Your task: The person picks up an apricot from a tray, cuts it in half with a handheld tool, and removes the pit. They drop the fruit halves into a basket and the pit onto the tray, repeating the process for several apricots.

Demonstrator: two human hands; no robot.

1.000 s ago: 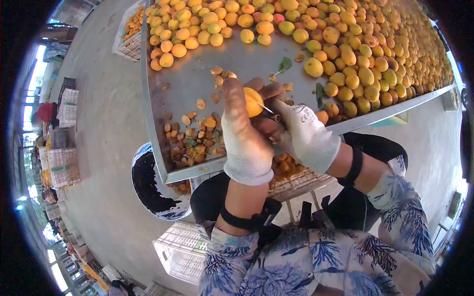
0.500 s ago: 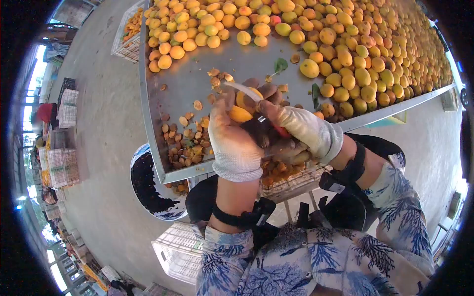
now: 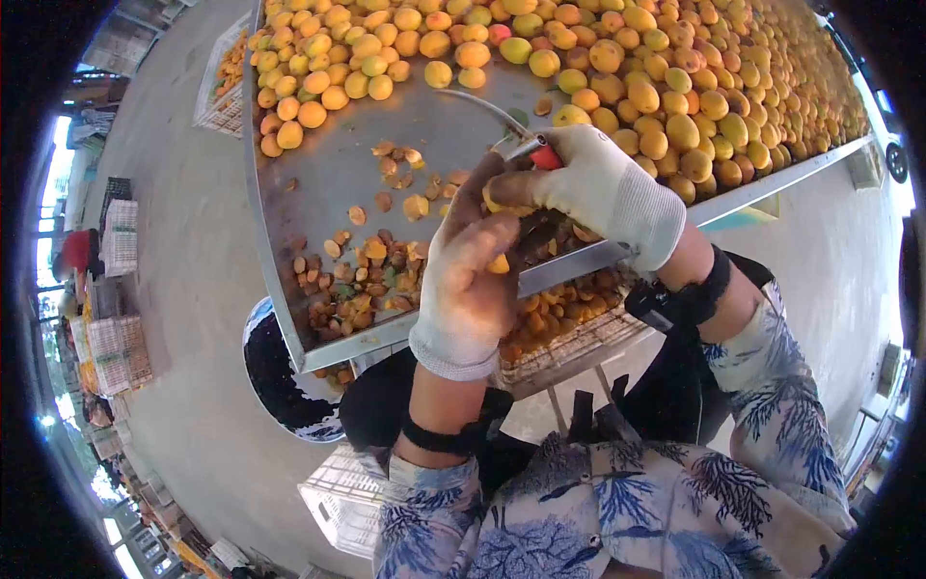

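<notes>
- Right hand point(image 3: 603, 185) is closing around the red-handled curved knife point(image 3: 546, 156); blade is pointing toward 11 o'clock, probably for clearing the left fingers.
- Left hand point(image 3: 471, 275) is curling loosely at 8 o'clock of the right, seemingly for cupping fruit; can't tell its grip.
- Apricot piece point(image 3: 509, 199) is showing between both hands' fingers; which one is gripping it, can't tell.
- Apricot pits point(image 3: 357, 215) are lying at 9 o'clock on the metal table point(image 3: 410, 121).
- Whole apricots point(image 3: 680, 130) are spreading from 11 to 3 o'clock, likely leaving working room.
- Slatted crate point(image 3: 552, 364) is sitting at 6 o'clock.
</notes>
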